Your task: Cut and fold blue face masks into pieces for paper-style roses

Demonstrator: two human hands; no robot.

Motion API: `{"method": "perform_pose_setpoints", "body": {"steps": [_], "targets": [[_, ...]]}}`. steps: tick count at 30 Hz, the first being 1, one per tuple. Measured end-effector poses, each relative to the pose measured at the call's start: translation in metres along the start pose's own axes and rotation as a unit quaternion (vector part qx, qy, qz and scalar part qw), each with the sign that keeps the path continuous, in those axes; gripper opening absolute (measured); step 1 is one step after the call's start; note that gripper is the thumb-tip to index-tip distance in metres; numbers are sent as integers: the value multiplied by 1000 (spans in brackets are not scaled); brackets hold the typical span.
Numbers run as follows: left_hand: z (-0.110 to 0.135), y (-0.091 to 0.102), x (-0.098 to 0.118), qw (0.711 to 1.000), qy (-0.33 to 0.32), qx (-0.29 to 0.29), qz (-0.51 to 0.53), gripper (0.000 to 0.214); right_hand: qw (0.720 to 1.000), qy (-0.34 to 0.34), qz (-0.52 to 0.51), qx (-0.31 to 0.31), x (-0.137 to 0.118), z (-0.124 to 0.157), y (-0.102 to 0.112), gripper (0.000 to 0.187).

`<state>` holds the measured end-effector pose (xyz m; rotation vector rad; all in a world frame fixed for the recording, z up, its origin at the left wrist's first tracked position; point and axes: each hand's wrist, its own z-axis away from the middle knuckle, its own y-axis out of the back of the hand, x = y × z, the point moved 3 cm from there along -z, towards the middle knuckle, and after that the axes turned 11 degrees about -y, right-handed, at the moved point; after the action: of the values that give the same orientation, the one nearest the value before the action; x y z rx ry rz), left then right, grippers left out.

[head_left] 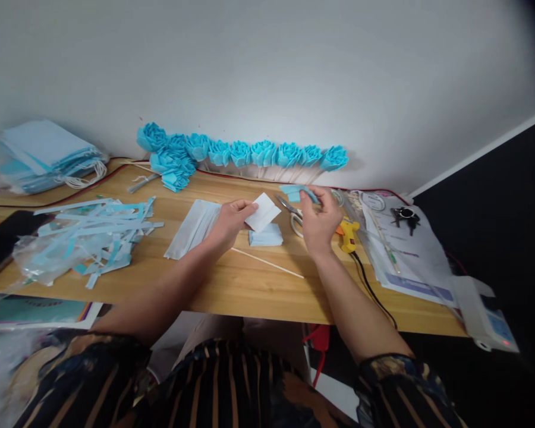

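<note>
My left hand (229,223) pinches a small white square of mask fabric (264,211) above the wooden table (232,285). My right hand (318,221) is closed on a small folded blue piece (296,191), held a little higher and to the right. Below the white square lies a small stack of cut blue squares (266,236). A thin wooden stick (267,263) lies on the table in front of the hands. A white opened mask sheet (192,228) lies flat under my left wrist. Scissors (290,211) lie between the two hands.
A row of blue fabric roses (236,152) leans against the wall. Cut blue strips (93,229) pile at the left, with a stack of masks (44,156) behind. A yellow glue gun (348,234), papers (401,249) and keys (405,215) sit at the right.
</note>
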<state>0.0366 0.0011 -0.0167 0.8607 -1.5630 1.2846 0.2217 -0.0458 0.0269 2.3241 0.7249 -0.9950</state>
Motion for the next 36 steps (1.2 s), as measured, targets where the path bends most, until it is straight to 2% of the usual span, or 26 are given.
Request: {"method": "perform_pose_setpoints", "body": {"steps": [3, 5, 8, 14, 16, 18, 21, 23, 25, 27, 31, 36], "targets": [[2, -3, 1, 1000, -3, -15, 0, 41, 976, 173, 108, -71, -15, 14, -5, 14], [3, -5, 4, 1000, -4, -26, 10, 38, 948, 233, 171, -133, -19, 24, -13, 18], [5, -9, 8, 998, 0, -30, 49, 37, 923, 266, 221, -169, -20, 34, -21, 20], [3, -6, 6, 997, -5, -49, 58, 39, 923, 270, 202, -188, -24, 34, -22, 16], [2, -3, 4, 998, -10, -47, 40, 38, 937, 245, 159, -193, -25, 30, -19, 17], [1, -1, 2, 999, -14, -42, 15, 38, 962, 186, 101, -174, -21, 21, -14, 21], [3, -2, 4, 998, -27, -41, -30, 37, 985, 28, 6, -171, -5, 6, -12, 30], [4, -4, 6, 997, -36, -47, -52, 36, 967, -89, -59, -229, 8, 2, -16, 37], [5, -6, 8, 995, -45, -54, -69, 36, 935, -169, -105, -292, 17, 3, -21, 38], [6, -7, 9, 993, -52, -61, -82, 35, 922, -195, -111, -316, 21, 7, -24, 33], [6, -8, 10, 992, -61, -64, -85, 38, 936, -177, -87, -290, 18, 10, -24, 27], [6, -9, 9, 996, -36, -64, -59, 48, 941, -186, -104, -263, 16, 8, -23, 25]]}}
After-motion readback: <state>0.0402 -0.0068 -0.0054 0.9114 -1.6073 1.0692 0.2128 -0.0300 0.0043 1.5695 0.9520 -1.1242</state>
